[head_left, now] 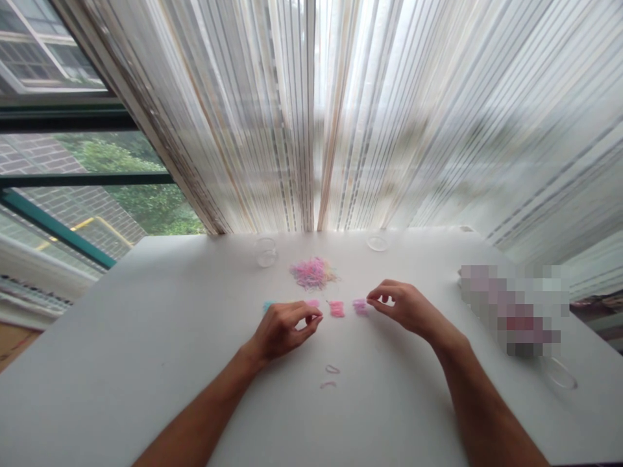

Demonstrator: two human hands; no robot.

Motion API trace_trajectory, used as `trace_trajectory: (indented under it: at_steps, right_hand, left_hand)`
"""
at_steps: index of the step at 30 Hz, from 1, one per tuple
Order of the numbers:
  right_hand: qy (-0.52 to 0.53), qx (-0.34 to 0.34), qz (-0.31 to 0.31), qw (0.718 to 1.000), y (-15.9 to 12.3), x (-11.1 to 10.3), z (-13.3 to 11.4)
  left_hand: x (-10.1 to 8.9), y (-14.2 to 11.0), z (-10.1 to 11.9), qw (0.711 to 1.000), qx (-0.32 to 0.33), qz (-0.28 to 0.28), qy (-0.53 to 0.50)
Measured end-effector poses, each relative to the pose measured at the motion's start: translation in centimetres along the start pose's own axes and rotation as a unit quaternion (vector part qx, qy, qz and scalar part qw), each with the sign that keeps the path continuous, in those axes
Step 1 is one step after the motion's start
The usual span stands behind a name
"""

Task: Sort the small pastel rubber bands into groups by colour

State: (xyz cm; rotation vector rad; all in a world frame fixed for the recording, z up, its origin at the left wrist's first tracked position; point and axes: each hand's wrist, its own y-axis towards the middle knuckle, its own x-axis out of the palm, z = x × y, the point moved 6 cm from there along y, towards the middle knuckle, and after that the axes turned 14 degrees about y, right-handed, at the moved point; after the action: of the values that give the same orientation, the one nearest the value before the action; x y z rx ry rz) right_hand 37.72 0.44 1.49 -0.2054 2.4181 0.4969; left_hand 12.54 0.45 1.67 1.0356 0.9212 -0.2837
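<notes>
Small colored elastic bands lie in a row of little groups on the white table. My left hand rests over part of the row, thumb and forefinger pinched just left of a coral-pink group. Beneath it, a blue group and a pink group are partly covered. My right hand pinches at the right edge of a purple group. Whatever sits between either hand's fingertips is too small to make out. Nearer to me lie a loose dark-pink band and a paler one.
Behind the row is a mixed heap of bands. A clear round container stands at the back left, a clear lid at the back right. A blurred-out pinkish object lies on the right. Striped curtains hang along the far edge.
</notes>
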Motion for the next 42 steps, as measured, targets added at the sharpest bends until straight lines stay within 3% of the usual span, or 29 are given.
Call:
trace_trajectory:
  at_steps: [6, 15, 20, 28, 42]
  right_hand:
    - [0.009, 0.092, -0.060, 0.994, -0.2, 0.1, 0.1]
    - [0.047, 0.108, -0.070, 0.991, -0.2, 0.2, 0.2]
    - [0.092, 0.093, -0.073, 0.989, 0.0, 0.6, -1.3]
    - [0.195, 0.008, -0.090, 0.977, 0.1, 3.8, -4.6]
    - [0.160, 0.018, -0.104, 0.982, 0.0, 4.2, -4.9]
  left_hand:
    - [0.2, -0.2, 0.0, 1.000, 0.006, 0.008, 0.002]
    - [0.2, -0.2, -0.1, 1.000, 0.003, 0.005, -0.002]
    - [0.1, -0.1, 0.0, 1.000, -0.001, 0.003, -0.005]
    - [0.7, -0.1, 1.4, 0.999, -0.009, -0.011, -0.049]
    - [0.6, 0.0, 1.6, 0.999, 0.006, -0.015, -0.037]
